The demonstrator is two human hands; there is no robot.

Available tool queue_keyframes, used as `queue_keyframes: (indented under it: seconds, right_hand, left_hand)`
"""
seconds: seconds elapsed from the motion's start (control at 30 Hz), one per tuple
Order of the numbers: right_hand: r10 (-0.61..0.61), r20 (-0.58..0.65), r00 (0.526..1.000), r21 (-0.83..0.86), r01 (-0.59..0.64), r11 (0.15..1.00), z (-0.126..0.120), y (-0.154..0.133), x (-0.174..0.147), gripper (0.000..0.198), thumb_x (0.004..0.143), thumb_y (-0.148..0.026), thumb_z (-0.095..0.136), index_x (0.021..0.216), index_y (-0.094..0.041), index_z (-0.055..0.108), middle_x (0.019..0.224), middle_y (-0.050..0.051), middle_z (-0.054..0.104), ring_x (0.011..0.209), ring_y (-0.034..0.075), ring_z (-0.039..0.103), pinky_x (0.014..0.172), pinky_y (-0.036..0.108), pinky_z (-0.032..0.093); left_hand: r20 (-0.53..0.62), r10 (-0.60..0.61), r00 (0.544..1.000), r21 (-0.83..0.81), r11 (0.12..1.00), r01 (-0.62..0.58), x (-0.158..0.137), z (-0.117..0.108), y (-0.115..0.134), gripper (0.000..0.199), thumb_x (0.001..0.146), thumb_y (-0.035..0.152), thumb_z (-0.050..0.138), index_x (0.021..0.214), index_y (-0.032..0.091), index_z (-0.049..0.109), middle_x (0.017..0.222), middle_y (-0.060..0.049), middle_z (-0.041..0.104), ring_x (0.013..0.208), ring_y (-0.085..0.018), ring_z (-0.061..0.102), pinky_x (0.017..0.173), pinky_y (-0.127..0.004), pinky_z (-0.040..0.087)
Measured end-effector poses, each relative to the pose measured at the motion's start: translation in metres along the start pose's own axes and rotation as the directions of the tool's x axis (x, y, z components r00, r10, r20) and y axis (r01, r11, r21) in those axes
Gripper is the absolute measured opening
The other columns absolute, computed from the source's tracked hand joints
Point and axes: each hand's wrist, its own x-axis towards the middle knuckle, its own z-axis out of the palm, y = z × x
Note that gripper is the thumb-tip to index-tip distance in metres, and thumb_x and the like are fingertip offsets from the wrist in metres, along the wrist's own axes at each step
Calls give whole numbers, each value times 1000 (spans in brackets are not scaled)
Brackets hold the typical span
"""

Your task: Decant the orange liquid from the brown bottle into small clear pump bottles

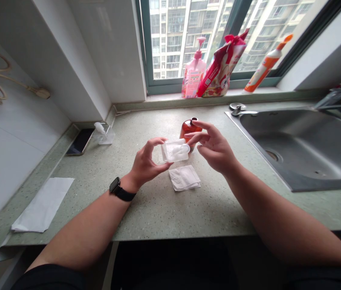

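Note:
My left hand (148,163) grips a small clear plastic box (175,151) between thumb and fingers, holding it above the counter. The box is tilted towards me, and a rounded whitish piece shows at its right end. Just right of it is my right hand (214,147), its fingers spread and partly bent, with nothing held. One fingertip is close to the box's right end; whether it touches I cannot tell. Behind the hands stands an amber bottle (188,128) with an uncapped neck, partly hidden by the box and right fingers. A folded white tissue (185,178) lies below the box.
A steel sink (303,141) is set in at the right. On the left lie a white paper sheet (45,204), a phone (80,141) and a clear pump-top bottle (105,135). The windowsill holds a pink pump bottle (194,76), a red bag (221,70) and an orange-white bottle (263,71).

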Motion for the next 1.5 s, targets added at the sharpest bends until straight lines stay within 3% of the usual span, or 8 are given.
queue_keyframes:
  seconds: [0.1, 0.27, 0.5, 0.7, 0.93, 1.1, 1.3, 1.5]
  right_hand:
    - [-34, -24, 999, -15, 34, 999, -1, 4, 0, 65, 85, -7, 59, 144, -36, 57, 99, -2, 77, 120, 25, 75, 120, 57, 53]
    - [3, 144, 990, -83, 9, 997, 7, -5, -4, 74, 89, -12, 60, 157, -38, 47, 137, 4, 75, 152, 29, 56, 128, 57, 45]
    - [-78, -4, 997, -158, 77, 985, 1, -3, -3, 67, 91, -11, 61, 152, -37, 52, 108, 1, 79, 128, 27, 72, 123, 58, 50]
    - [-150, 145, 978, -308, 189, 932, -4, 1, 0, 53, 91, -27, 78, 142, -36, 68, 142, 8, 68, 140, 31, 62, 122, 56, 51]
    - [-193, 150, 970, -344, 234, 909, 4, 9, -1, 26, 94, -36, 81, 120, -35, 78, 134, 7, 71, 130, 29, 68, 113, 56, 57]
    - [-237, 94, 967, -389, 254, 885, 10, 12, -4, 25, 92, -39, 83, 115, -31, 75, 126, 9, 75, 123, 30, 70, 106, 56, 59]
    - [-234, 144, 962, -367, 271, 890, 10, 9, -4, 41, 96, -38, 79, 136, -38, 73, 143, 9, 68, 136, 30, 65, 115, 58, 55]
    - [-300, 74, 951, -437, 302, 847, 13, 10, -4, 28, 94, -36, 83, 121, -37, 79, 132, 7, 72, 126, 29, 69, 110, 56, 59]
  left_hand:
    - [-4, 6, 1000, -4, 1000, -6, 0, 0, 0, 67, 81, 30, 93, 134, 26, 51, 140, -12, 70, 131, -29, 71, 116, -52, 58]
    - [8, 11, 1000, -13, 1000, -11, 0, 1, -2, 67, 82, 30, 92, 135, 26, 51, 140, -12, 70, 132, -29, 70, 117, -54, 58]
    - [-14, 17, 1000, -9, 1000, -18, 0, 1, -5, 67, 81, 29, 93, 133, 26, 51, 140, -12, 70, 131, -28, 70, 115, -52, 59]
    - [8, 16, 1000, -32, 999, -16, 0, 1, -3, 67, 82, 32, 93, 134, 26, 51, 140, -12, 69, 133, -29, 69, 117, -54, 58]
    - [38, 26, 999, -49, 999, -24, -1, 1, 2, 69, 83, 31, 93, 136, 26, 51, 140, -13, 69, 133, -30, 69, 117, -55, 58]
    - [36, 25, 999, -61, 998, -23, -1, 3, 2, 67, 83, 32, 93, 135, 26, 51, 140, -12, 69, 132, -29, 70, 116, -54, 59]
    - [40, 37, 999, -59, 998, -34, -1, 3, 3, 66, 85, 30, 91, 136, 26, 50, 141, -13, 69, 133, -29, 69, 116, -53, 58]
    - [11, 84, 996, -3, 996, -84, 0, 2, 7, 66, 85, 28, 92, 135, 25, 50, 139, -13, 70, 131, -29, 70, 111, -48, 59]
